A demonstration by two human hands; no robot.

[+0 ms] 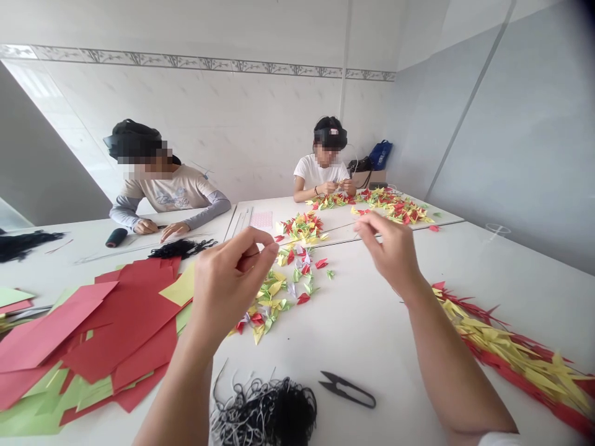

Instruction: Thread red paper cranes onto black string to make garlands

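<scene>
Left hand (230,279): fingers pinched narrow, hold unclear
Right hand (388,254): fingers pinched narrow, hold unclear
Room: white table (362,353) right of the paper cranes (274,297)
Crane look: small, red, yellow, green, loosely heaped

Cursive lettering crosses the co-worker's T-shirt (166,199), too blurred to read.

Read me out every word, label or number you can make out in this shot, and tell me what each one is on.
Nothing can be read for certain: the only lettering is a looped script across the chest of the co-worker's beige shirt, too blurred to quote.
</scene>
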